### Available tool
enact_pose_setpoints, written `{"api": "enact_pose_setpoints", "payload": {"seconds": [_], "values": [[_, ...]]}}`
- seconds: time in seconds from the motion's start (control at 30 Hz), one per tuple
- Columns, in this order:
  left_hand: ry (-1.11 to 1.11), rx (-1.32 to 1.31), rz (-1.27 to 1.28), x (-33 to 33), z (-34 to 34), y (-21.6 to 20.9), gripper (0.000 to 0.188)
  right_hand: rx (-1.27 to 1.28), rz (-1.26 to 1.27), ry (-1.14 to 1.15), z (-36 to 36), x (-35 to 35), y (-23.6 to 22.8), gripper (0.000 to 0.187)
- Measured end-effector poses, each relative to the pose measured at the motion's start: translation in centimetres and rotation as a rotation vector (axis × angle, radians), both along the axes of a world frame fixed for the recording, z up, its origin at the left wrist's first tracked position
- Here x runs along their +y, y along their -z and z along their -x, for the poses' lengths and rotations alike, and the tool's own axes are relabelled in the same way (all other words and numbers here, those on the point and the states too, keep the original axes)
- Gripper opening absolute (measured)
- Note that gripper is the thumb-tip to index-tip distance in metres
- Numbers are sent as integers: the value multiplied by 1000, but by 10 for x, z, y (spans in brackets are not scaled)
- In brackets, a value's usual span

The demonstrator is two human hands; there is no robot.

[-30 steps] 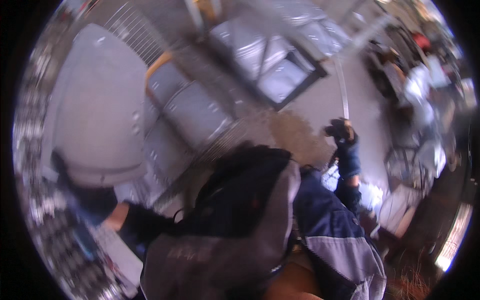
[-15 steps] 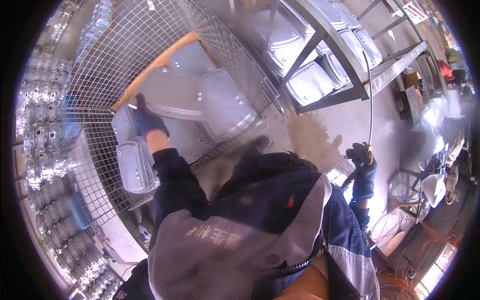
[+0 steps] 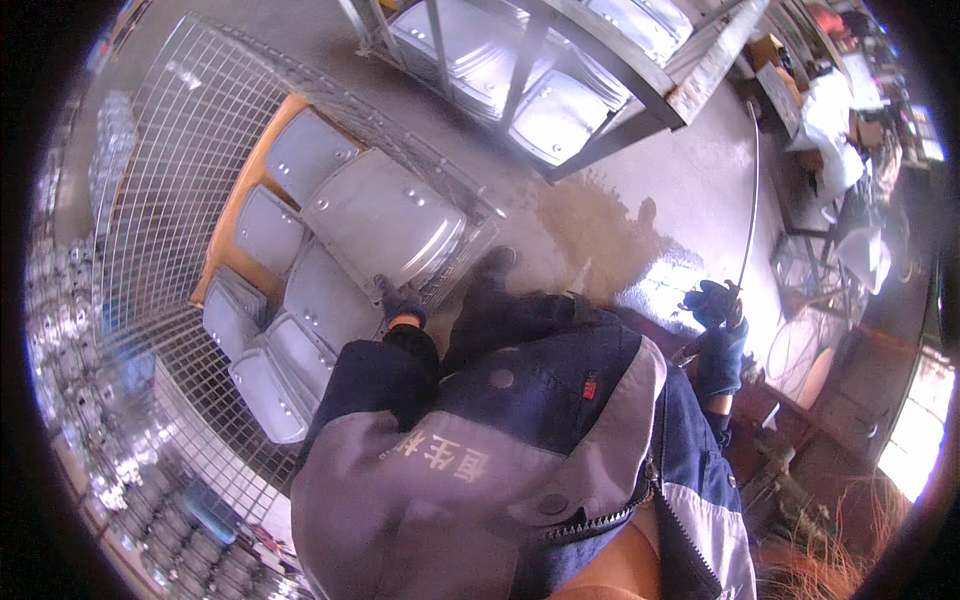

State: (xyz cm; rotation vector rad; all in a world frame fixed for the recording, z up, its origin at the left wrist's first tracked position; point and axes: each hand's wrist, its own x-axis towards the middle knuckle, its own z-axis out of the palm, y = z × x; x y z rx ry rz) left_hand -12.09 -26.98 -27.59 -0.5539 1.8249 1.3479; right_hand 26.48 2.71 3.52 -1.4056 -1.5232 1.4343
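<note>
My left hand, in a dark glove, is at the near edge of a large grey metal panel with rounded corners and small holes. Its fingers look stretched out along that edge; whether they touch it I cannot tell. Beside it, more panels lie in stacks inside a wire mesh cage. My right hand, also gloved, is held out to the right, closed around a long thin rod that points up and away.
A steel rack holding more shiny panels stands beyond the cage. Orange board lines the cage floor. On the left are piles of shiny metal parts. A brown stain marks the floor. White bags lie at far right.
My left hand has come back toward my body from the cage's far left side. The large panel across the middle now lies farther right, uncovering other stacks. My view has turned; the right hand keeps the rod.
</note>
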Motion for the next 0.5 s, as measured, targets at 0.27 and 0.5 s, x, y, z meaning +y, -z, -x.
{"api": "enact_pose_setpoints", "payload": {"seconds": [0.27, 0.5], "values": [[308, -49, 85, -9, 15, 5, 50, 11, -97, 97, -38, -49, -10, 43], [896, -85, 16, 52, 41, 18, 49, -134, -599, 715, -126, -142, -79, 36]]}}
